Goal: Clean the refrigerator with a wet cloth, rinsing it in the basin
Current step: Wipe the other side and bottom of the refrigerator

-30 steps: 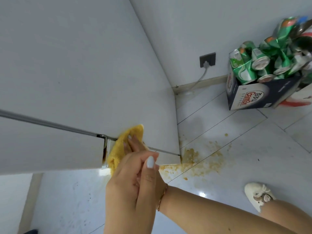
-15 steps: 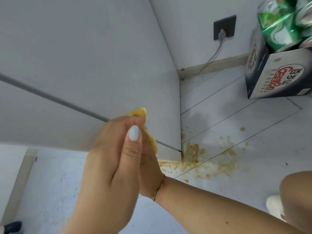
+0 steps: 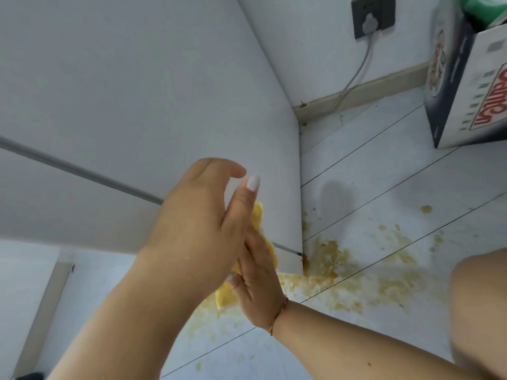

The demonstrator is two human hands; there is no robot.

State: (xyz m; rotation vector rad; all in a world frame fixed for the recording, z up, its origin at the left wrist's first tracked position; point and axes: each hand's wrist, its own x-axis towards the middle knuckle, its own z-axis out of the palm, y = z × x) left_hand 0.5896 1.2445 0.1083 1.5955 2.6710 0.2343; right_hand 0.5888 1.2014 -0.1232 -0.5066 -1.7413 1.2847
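The white refrigerator (image 3: 131, 100) fills the upper left, with a grey seam running across it towards its lower corner. A yellow cloth (image 3: 258, 216) lies against that bottom corner, and my right hand (image 3: 258, 272), with a bracelet at the wrist, grips it there. My left hand (image 3: 200, 220) is in front of it with the fingers loosely curled and the thumb straight up. It hides most of the cloth. I see nothing held in the left hand. No basin is in view.
Yellow-brown spill (image 3: 329, 259) is smeared over the white floor tiles by the refrigerator's corner. A cardboard box (image 3: 482, 100) with green cans stands at the right. A wall socket (image 3: 373, 15) with a plugged cable is behind. My knee (image 3: 482, 303) is at the right edge.
Both hands and the cloth have moved right along the refrigerator's bottom edge to its corner. The view has moved closer, and the left hand now covers more of the cloth.
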